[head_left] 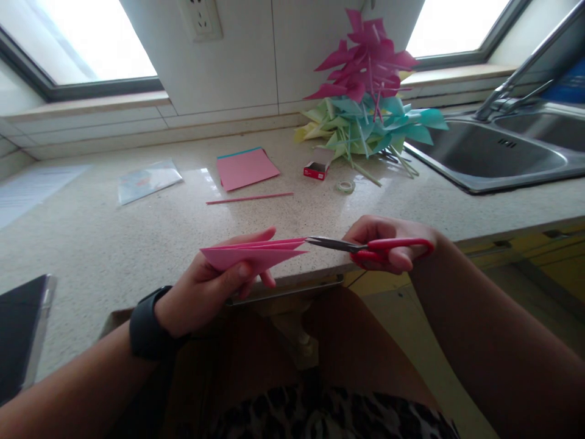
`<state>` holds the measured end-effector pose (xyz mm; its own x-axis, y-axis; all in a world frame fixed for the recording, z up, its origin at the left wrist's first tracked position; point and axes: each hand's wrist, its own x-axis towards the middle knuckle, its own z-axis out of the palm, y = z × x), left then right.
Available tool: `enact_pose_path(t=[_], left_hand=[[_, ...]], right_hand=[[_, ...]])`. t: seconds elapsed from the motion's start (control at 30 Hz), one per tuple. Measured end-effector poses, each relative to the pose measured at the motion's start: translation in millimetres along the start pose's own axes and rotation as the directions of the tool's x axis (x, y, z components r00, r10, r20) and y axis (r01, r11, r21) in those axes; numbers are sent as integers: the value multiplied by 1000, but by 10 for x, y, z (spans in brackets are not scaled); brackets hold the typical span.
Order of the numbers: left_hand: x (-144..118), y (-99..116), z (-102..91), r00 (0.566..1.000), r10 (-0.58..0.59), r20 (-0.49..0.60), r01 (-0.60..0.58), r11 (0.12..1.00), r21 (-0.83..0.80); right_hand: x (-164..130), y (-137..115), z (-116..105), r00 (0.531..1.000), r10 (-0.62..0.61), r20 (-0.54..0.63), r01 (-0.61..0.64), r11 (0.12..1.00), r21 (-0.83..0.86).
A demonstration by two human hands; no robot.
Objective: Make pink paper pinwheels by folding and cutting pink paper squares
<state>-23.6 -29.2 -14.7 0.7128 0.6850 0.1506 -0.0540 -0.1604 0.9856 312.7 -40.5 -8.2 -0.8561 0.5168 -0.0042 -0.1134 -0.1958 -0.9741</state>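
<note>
Folded pink paper [256,257] is pinched in my left hand [223,283], the thumb on its near face and the fingers behind it. My right hand [388,244] holds scissors [336,244] with red handles, its fingers through the loops. The blades point left, and their tips meet the right end of the folded paper. Whether the tips are around the paper's edge or only against it, I cannot tell. Behind my hands lie a thin pink stick [249,199] and a stack of pink paper sheets [247,169] with a blue edge showing.
Pink, blue and green paper pinwheels [370,91] are heaped at the back, near the steel sink [484,152]. A small red box [316,169] and a tape roll [345,186] lie in front. Leftward are a clear packet [150,182], printed paper [39,186] and a dark device [22,332].
</note>
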Motion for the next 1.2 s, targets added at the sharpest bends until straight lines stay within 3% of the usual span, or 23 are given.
enact_pose_path(t=[0.33,0.6,0.83,1.2], left_hand=[[20,36,12,999,-37,-3,37,997,65],[14,12,8,1000,-6,-9,6,1000,20],[21,15,6,1000,-9,-5,9,999,46],[26,58,-17,999,-24,25,20,992,123]], right_hand=[[-2,4,2,1000,-17,3,17,1000,-5],[-4,-4,31,999,6,-49,-6,1000,15],[-7,10,13,999,-38,-4,38,999,4],[-2,-9,27,1000,-2,-21,2,1000,5]])
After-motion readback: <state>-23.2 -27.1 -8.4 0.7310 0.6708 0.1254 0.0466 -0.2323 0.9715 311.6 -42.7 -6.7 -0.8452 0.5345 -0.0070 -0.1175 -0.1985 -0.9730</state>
